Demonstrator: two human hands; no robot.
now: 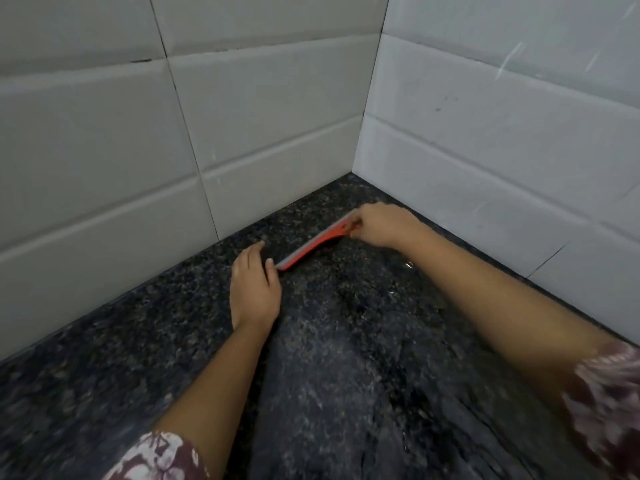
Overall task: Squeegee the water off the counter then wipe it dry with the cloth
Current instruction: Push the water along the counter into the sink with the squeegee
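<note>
Squeegee [317, 241]: long, slim, orange-red with grey blade edge, on wet counter [346, 341].

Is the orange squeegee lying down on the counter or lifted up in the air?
Down. The squeegee has its grey edge on the dark counter, the right hand gripping one end, the left hand beside the other.

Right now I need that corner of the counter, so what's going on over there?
A person is squeegeeing the dark granite counter near the tiled corner. The right hand holds one end of the red squeegee, its edge down on the stone; the left hand lies flat, fingertips at the other end. The surface toward the person looks wet and streaky. No cloth is in view.
</note>
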